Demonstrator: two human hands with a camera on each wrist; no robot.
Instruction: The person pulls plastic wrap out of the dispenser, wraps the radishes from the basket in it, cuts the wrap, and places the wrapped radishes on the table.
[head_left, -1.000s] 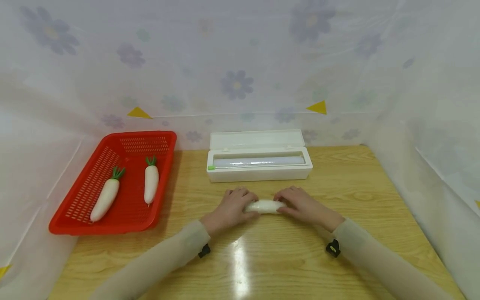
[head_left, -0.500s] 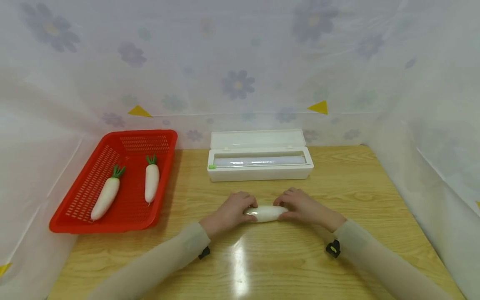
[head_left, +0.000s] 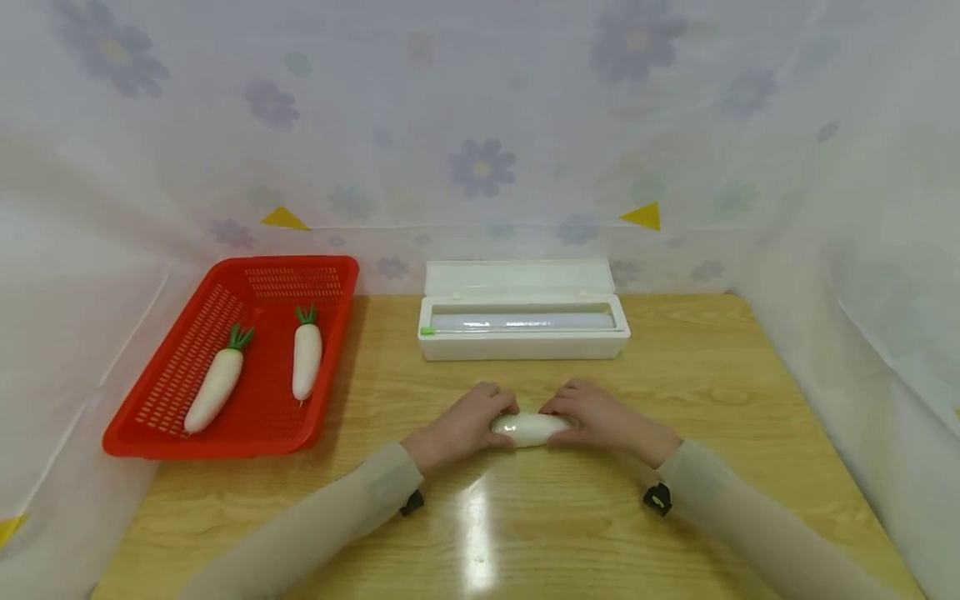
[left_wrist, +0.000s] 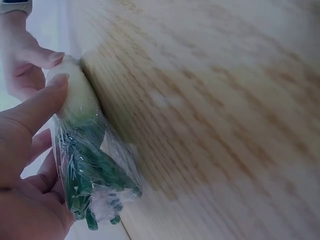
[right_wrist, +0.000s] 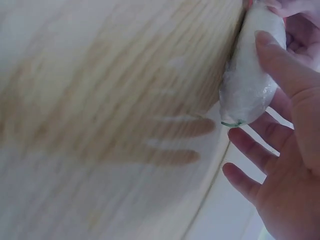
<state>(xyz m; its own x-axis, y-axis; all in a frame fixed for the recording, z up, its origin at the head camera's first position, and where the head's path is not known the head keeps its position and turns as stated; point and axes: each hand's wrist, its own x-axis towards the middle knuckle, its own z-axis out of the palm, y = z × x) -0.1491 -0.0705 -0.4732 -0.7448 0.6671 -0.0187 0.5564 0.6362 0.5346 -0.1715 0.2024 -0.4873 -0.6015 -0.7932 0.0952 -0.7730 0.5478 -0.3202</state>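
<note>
Radish (head_left: 531, 429), in clear wrap (left_wrist: 102, 205), lies on the table (head_left: 570, 525) in front of the white box (head_left: 525, 347). My left hand (head_left: 467, 425) grips it near the leaves (left_wrist: 87, 167), my right hand (head_left: 603, 422) near the other end. It has come a bit nearer me, so I guess I'm rolling it snug.

The wrapped radish (head_left: 531, 429) had its leafy end swallowed behind the left hand (head_left: 463, 427) in the head view! Both sleeves (head_left: 322, 517) ran off the bottom edge; the right wrist view cropped the right hand (right_wrist: 300, 170), and there the table (right_wrist: 100, 100) smeared into blur!
</note>
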